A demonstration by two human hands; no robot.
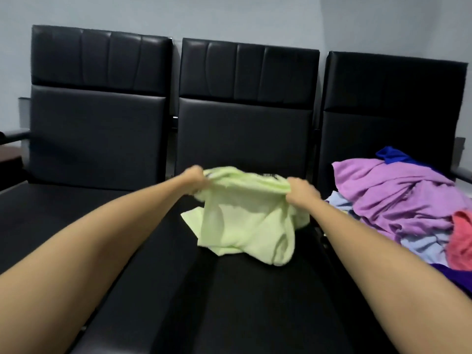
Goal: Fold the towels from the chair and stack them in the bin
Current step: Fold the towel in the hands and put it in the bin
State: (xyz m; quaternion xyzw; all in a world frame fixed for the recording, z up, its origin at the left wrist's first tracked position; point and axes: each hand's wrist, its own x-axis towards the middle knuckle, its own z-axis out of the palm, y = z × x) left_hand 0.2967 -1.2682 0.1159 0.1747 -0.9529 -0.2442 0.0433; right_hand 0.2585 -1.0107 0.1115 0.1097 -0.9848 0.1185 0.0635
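- The left hand [194, 178] pinches the top edge of the pale green towel [245, 221], fingers curled into the cloth.
- The right hand [301, 190] grips the same edge.
- The towel hangs below both hands, its lower part bunched on the middle black chair [245, 129].
- To the right of the right hand, a pile of towels [398, 200] lies on the next seat.

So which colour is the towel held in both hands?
Pale green towel, seen best in the head view.

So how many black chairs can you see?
3. The left chair, the middle chair beneath the green towel, and the right chair holding the towel pile. More could be out of view.
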